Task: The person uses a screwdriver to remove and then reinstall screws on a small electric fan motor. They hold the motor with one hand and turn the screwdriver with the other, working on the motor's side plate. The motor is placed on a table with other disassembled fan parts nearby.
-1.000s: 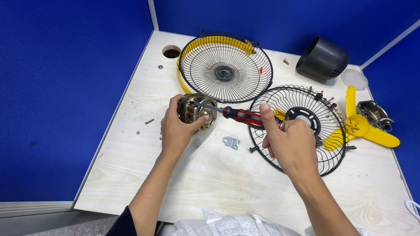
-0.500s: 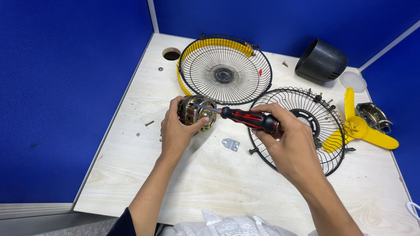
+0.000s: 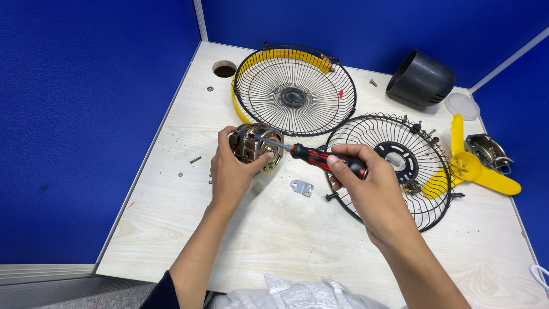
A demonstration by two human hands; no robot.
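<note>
While the left hand is curling its fingers around a small fan motor just left of the frame's centre, holding it on the pale wooden table, the right hand is gripping the red-and-black handle of a screwdriver with its fingers closed round it. The screwdriver's metal shaft is pointing left and slightly up, its tip resting on the face of the motor. Just below the handle, a small grey metal bracket is lying flat on the table. Behind the right hand, a black wire fan guard is lying at centre right, the hand overlapping its near left edge. A second wire guard with a yellow rim is sitting at the upper middle of the frame. A yellow fan blade is lying at the right, touching the guard beside it, and a black cylindrical housing is resting on its side at the upper right. A few loose screws are lying on the table to the left of the left hand.
</note>
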